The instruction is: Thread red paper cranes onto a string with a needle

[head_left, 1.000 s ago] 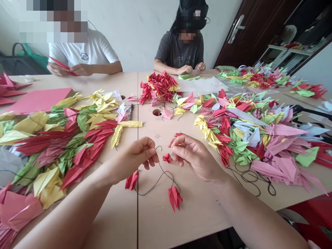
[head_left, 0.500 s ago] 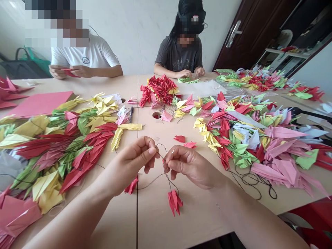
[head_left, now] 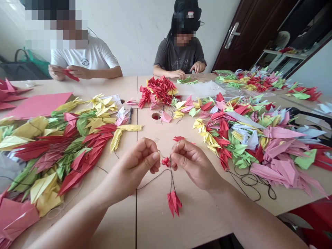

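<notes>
**Pinched black cord in both hands, centre of frame**

Had fingers of left hand and right hand closed thumb-to-index on cord, tips near each other but apart. Could not see exact contact; mostly hidden by knuckles. Ran cord down from right fingertips to red paper piece, lower centre. Spotted smaller red piece between hands; couldn't tell if hanging or lying on desk. Kept clear of left paper heap and right paper heap at frame sides.

Judged cord light, limp, likely to twist; best pinched close to its end. Judged folded paper light, crisp, easily crushed; best taken softly where cord met it, not by points.
</notes>
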Motion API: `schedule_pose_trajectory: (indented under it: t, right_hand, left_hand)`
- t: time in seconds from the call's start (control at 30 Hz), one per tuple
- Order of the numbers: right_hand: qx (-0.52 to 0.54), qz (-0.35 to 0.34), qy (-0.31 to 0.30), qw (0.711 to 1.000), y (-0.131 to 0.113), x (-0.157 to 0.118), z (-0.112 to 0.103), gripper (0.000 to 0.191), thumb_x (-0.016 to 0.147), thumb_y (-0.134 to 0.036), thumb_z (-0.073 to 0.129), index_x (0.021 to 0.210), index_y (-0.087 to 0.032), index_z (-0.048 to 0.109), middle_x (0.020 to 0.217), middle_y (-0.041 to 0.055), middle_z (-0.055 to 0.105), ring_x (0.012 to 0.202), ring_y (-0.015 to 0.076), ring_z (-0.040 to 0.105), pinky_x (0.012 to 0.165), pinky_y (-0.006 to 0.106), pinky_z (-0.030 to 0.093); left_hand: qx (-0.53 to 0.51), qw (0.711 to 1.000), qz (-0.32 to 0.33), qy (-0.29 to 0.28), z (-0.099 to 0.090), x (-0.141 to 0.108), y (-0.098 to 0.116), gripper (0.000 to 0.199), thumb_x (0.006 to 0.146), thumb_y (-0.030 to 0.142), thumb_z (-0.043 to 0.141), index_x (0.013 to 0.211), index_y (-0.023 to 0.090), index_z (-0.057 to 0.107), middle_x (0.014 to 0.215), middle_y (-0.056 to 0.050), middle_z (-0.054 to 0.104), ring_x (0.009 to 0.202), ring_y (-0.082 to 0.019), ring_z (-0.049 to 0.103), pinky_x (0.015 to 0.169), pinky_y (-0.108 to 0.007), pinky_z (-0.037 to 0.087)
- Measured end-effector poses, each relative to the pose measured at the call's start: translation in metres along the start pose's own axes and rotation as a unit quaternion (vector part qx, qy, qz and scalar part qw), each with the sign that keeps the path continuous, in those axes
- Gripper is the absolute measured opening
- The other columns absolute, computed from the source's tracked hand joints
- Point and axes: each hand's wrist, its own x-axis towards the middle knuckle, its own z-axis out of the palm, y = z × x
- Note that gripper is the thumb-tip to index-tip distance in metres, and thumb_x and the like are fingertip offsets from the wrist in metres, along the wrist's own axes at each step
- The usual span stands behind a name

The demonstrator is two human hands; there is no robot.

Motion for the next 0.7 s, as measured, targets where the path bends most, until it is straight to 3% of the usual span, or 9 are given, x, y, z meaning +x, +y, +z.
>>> schedule_pose_trajectory:
  t: [0.13, 0.27, 0.43, 0.53, 0.63, 0.7]
  right_hand:
    - [-0.054, -0.05, 0.039, 0.997, -0.001, -0.001, 0.003, 0.011, 0.091, -0.028, 0.063, 0.084, -0.021, 0.058, 0.071, -0.0034, 0.058, 0.065, 0.009, 0.055, 0.062, 0.024, 0.048]
    - [-0.105, -0.1, 0.069, 0.987, -0.001, -0.001, 0.005, 0.008, 0.092, -0.026, 0.061, 0.085, -0.022, 0.059, 0.071, -0.0035, 0.059, 0.066, 0.0087, 0.058, 0.062, 0.022, 0.05]
    - [-0.113, -0.117, 0.092, 0.982, -0.001, -0.002, 0.006, 0.008, 0.093, -0.024, 0.06, 0.085, -0.021, 0.059, 0.067, -0.0036, 0.062, 0.063, 0.0084, 0.062, 0.06, 0.022, 0.053]
    - [-0.093, -0.115, 0.081, 0.986, 0.0, -0.003, 0.006, 0.007, 0.093, -0.023, 0.06, 0.086, -0.021, 0.06, 0.067, -0.0035, 0.064, 0.063, 0.009, 0.064, 0.061, 0.023, 0.055]
    - [-0.069, -0.123, 0.069, 0.988, 0.002, -0.004, 0.005, 0.006, 0.093, -0.022, 0.06, 0.088, -0.022, 0.061, 0.068, -0.0039, 0.064, 0.064, 0.0089, 0.064, 0.06, 0.022, 0.055]
    - [-0.058, -0.128, 0.069, 0.988, 0.003, -0.004, 0.006, 0.006, 0.093, -0.021, 0.06, 0.088, -0.023, 0.061, 0.068, -0.0042, 0.064, 0.063, 0.0084, 0.064, 0.059, 0.021, 0.054]
  left_hand:
    - [0.029, 0.998, -0.056, 0.011, -0.001, 0.0, 0.001, 0.023, 0.089, 0.039, 0.061, 0.104, 0.022, 0.055, 0.065, 0.007, 0.05, 0.057, -0.008, 0.047, 0.053, -0.017, 0.041]
    - [0.084, 0.993, -0.084, -0.005, -0.001, -0.001, 0.003, 0.026, 0.089, 0.045, 0.058, 0.088, 0.019, 0.062, 0.061, 0.006, 0.045, 0.052, -0.007, 0.036, 0.044, -0.017, 0.029]
    - [0.072, 0.993, -0.086, -0.023, 0.002, 0.0, 0.004, 0.031, 0.09, 0.048, 0.055, 0.081, 0.019, 0.06, 0.056, 0.008, 0.034, 0.049, -0.007, 0.026, 0.042, -0.019, 0.021]
    - [0.043, 0.995, -0.081, -0.032, 0.006, 0.002, 0.002, 0.027, 0.089, 0.044, 0.058, 0.079, 0.019, 0.059, 0.062, 0.005, 0.043, 0.054, -0.008, 0.035, 0.046, -0.018, 0.03]
    - [-0.02, 0.994, -0.071, -0.076, 0.01, 0.002, 0.001, 0.023, 0.089, 0.037, 0.06, 0.077, 0.018, 0.061, 0.085, -0.001, 0.057, 0.069, -0.01, 0.052, 0.059, -0.02, 0.046]
    - [-0.074, 0.987, -0.087, -0.111, 0.013, 0.001, -0.001, 0.022, 0.091, 0.035, 0.059, 0.078, 0.017, 0.06, 0.089, -0.002, 0.06, 0.075, -0.011, 0.06, 0.065, -0.022, 0.05]
